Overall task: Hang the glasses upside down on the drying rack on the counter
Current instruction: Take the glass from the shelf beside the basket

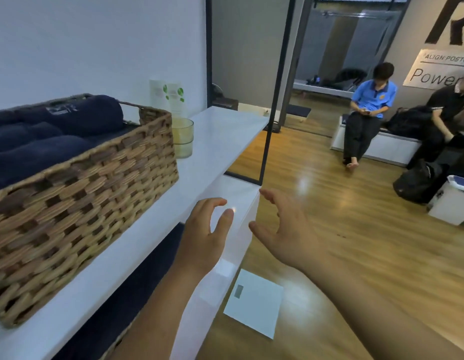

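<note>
We see a rough, woven wicker basket [95, 178] holding soft, matt navy cloth towels [44, 141] on a smooth, glossy white surface [220, 136]. Beside the basket stands a clear, yellow-tinted glass [182, 137]. The wooden floor [329, 203] shines glossy.

Even indoor light, glare spots on the wooden floor [304, 181], soft blur, wide-angle bending at edges.

A woven basket [95, 183] of rolled navy towels [70, 118] sits on a white shelf [220, 136], a white square scale [254, 302] lies on the wooden floor [355, 242], and a person in a blue shirt [373, 100] sits on a low bench [381, 149].
</note>
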Demonstrator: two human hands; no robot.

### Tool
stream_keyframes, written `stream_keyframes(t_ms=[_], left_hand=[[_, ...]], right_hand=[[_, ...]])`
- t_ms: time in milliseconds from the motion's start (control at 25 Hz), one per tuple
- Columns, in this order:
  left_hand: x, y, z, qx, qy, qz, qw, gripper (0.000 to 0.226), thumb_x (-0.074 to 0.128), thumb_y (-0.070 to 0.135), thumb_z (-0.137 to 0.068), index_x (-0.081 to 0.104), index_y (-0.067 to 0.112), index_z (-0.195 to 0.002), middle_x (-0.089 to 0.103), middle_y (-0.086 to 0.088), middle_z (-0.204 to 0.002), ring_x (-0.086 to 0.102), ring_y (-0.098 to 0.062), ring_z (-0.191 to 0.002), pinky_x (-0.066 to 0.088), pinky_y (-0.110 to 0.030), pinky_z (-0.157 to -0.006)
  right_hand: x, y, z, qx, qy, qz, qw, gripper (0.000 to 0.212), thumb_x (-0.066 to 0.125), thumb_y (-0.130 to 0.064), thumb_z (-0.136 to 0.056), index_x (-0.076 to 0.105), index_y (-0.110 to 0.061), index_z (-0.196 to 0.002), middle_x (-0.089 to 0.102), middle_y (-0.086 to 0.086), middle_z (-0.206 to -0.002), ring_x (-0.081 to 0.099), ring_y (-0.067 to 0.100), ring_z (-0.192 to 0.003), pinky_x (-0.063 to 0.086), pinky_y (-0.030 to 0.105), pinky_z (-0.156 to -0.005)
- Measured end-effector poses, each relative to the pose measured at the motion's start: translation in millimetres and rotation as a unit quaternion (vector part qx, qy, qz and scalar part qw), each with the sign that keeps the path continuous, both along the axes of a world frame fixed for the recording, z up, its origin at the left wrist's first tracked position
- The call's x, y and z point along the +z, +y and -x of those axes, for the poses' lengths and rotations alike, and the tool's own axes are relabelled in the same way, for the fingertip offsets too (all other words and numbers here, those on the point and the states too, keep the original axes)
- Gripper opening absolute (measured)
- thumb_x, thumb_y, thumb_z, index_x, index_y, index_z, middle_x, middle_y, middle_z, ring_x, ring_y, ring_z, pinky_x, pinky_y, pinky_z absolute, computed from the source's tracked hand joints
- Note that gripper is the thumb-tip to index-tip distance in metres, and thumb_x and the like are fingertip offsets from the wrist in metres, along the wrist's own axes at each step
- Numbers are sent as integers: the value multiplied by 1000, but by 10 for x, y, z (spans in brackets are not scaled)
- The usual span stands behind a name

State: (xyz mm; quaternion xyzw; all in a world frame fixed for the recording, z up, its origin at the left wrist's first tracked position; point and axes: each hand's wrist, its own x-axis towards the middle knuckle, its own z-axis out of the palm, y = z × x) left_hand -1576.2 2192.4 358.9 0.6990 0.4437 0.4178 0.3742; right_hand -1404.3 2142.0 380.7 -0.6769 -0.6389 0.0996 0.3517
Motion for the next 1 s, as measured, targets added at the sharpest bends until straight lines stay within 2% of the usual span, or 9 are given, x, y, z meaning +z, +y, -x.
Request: stream_keyframes(t_ms=[160,280,400,520,680,880,920,1000], left_hand=[[51,520,-333,85,20,4,996,34,54,39,-95,53,30,-128,52,13,-131,48,2,-110,30,-3,-76],[105,836,-560,135,46,18,990,42,56,41,-93,49,29,-133,49,11,-136,44,-2,-118,31,-1,-76],[122,1097,-659,208,29,8,978,46,60,40,-91,45,31,-133,47,11,-140,42,-6,-128,33,-15,-95],[63,1376,-698,245,1,39,969,55,64,40,-89,38,33,-137,41,11,-145,40,-9,-134,33,-26,-98],[-60,2025,-741,299,-38,55,952,70,69,39,-86,32,25,-143,36,6,-151,40,-12,-135,36,-30,-100],[-139,2942,-711,449,-146,41,880,109,83,39,-63,14,27,-147,18,-3,-156,30,-19,-142,36,-45,-112],[-136,3080,-716,463,-173,29,869,113,83,39,-59,13,27,-146,19,-4,-155,30,-21,-142,37,-45,-112],[-103,3322,-748,469,-193,27,861,110,86,36,-58,17,24,-143,33,-5,-150,42,-24,-135,42,-44,-107]], right_hand=[[31,758,-370,55,57,-10,997,72,72,-34,-86,35,-27,-146,46,-6,-144,44,9,-130,44,35,-106],[65,1310,-552,121,99,-4,988,76,75,-34,-84,32,-27,-147,48,-4,-141,45,8,-127,45,34,-105],[81,1843,-639,178,133,1,975,81,77,-35,-82,28,-31,-147,49,-3,-141,46,9,-127,46,37,-105],[27,2254,-582,215,170,27,961,84,77,-35,-82,25,-33,-148,50,-1,-140,47,12,-128,47,41,-105],[-105,2898,-508,247,160,44,955,86,74,-41,-83,21,-31,-150,48,0,-140,45,14,-129,45,44,-106],[-238,3764,-268,268,118,88,952,102,78,-47,-76,15,-26,-154,46,4,-145,42,13,-133,42,41,-107],[-257,3912,-187,281,101,111,948,104,78,-46,-75,14,-25,-154,45,3,-146,42,13,-134,42,39,-108],[-274,4164,-32,305,72,127,941,101,77,-45,-74,18,-24,-153,49,-1,-143,47,15,-130,43,37,-105]])
